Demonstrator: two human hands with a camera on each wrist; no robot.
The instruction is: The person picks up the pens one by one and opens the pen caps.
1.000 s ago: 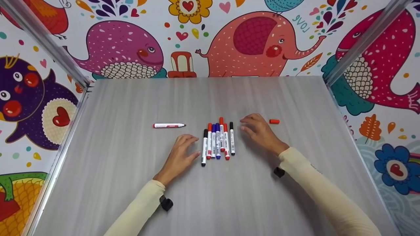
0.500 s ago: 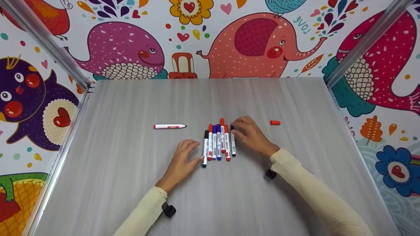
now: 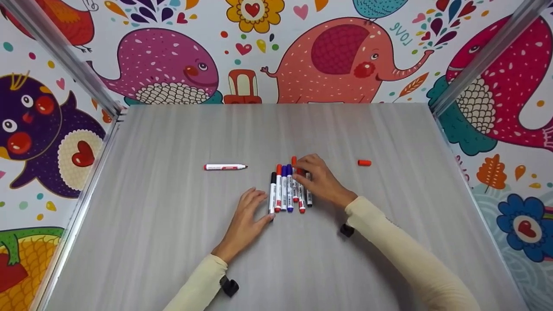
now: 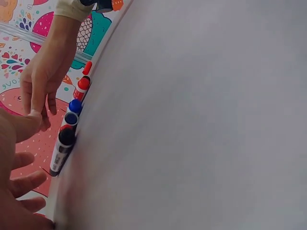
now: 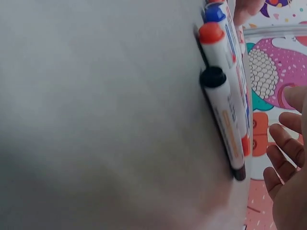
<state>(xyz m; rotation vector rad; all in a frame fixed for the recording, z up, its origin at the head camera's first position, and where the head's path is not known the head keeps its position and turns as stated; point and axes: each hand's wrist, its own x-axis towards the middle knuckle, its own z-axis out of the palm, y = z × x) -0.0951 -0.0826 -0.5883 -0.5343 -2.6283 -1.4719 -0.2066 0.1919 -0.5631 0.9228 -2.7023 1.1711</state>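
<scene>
Capped markers lie side by side in a row at mid-table: a black marker (image 3: 272, 190) at the left end, then a red marker (image 3: 278, 188), blue ones (image 3: 290, 194), more reds, and another black marker (image 5: 223, 115) at the right end. My left hand (image 3: 244, 222) is beside the left end, fingers spread, its thumb tip overlapping the black marker's lower end in the head view. Above the right part of the row is my right hand (image 3: 323, 181), fingers loosely bent with nothing between them; it hides the upper parts of several markers.
An uncapped red marker (image 3: 224, 167) lies to the left of the row, tip pointing right. Off to the right is a loose red cap (image 3: 364, 163). Patterned walls with metal posts (image 3: 488, 60) border the grey table (image 3: 173, 138).
My right hand has moved left, from beside the row to over its right-hand markers. My left hand has shifted slightly right and nearer, its thumb coming to the left black marker.
</scene>
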